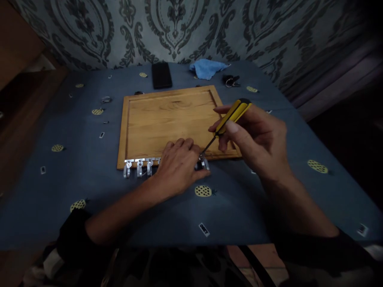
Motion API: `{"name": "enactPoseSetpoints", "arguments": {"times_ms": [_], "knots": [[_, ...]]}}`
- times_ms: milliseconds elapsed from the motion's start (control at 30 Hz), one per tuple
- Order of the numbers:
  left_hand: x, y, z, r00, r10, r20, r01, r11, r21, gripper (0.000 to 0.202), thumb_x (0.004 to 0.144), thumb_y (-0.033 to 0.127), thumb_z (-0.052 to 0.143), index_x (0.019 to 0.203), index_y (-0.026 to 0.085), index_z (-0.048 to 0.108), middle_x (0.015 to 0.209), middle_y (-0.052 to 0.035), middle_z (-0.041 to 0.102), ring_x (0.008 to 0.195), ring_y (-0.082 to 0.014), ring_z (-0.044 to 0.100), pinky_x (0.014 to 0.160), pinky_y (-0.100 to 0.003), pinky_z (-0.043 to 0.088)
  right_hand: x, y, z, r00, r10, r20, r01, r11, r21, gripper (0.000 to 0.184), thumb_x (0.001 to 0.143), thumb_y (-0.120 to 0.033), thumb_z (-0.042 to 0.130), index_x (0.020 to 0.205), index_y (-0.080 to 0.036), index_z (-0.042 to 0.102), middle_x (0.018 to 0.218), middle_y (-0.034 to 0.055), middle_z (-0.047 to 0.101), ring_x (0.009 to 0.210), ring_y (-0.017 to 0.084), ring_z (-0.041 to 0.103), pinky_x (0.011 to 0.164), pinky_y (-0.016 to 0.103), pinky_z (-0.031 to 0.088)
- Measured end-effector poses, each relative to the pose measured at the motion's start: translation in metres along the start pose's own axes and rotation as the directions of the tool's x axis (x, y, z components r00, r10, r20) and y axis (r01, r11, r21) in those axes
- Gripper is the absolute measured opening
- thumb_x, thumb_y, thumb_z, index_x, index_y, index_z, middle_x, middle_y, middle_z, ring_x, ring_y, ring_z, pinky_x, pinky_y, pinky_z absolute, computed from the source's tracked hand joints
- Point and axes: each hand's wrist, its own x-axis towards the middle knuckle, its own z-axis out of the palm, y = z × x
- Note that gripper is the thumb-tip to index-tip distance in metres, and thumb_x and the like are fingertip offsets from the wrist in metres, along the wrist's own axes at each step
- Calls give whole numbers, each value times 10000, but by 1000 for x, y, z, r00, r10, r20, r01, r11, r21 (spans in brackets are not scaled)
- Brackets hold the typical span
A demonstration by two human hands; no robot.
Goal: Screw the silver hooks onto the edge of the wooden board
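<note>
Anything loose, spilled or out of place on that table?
Yes: a metal piece, perhaps a hook, lies loose left of the wooden board, apart from the hooks along its near edge. A smaller metal bit lies nearby, too small to identify. No spill shows.

Black sleeves (73, 231) end on the forearms (125, 211) (left and right alike) — with dark, blotchy clothing (170, 267) below.

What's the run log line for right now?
left hand: on wooden board | right hand: holding screwdriver | screwdriver tip: at metal fitting
</note>
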Motion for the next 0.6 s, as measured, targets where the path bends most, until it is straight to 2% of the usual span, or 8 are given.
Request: {"name": "enactPoseSetpoints", "arguments": {"times_ms": [100,233,400,600], "knots": [[0,0,0,1000,1,3,-1,1000,5,430,900,504,681,1137,148,652,1153,-104,644,1145,-308,579,955,-424,449,2,1,-1,999,-34,4,34,999,35,196,894,-425,711,961,-241,727,808,2,696,487,113,573,483,314,497],[-1,0,-1,1000,4,-6,-4,1000,12,415,903,495,681,1121,143,652,1153,-107,645,1131,-300,585,942,-413,450,2,4,4,989,-93,-112,97,995,29,210,827,-396,795,760,-230,685,635,-27,610,433,99,515,387,267,407],[-1,-1,0,1000,16,-6,-16,1000,4,410,905,501,676,1107,145,651,1150,-102,640,1125,-295,586,939,-414,451,1,7,8,944,-194,-266,209,977,30,172,859,-352,773,807,-224,670,659,-34,616,454,85,543,377,246,410],[-1,-2,2,999,23,-28,-23,1000,-2,408,897,499,686,1094,143,655,1123,-101,633,1089,-294,595,929,-424,461,-1,7,9,960,-183,-211,185,983,-8,206,858,-367,769,775,-234,634,629,-48,592,433,87,541,380,247,418]]}}
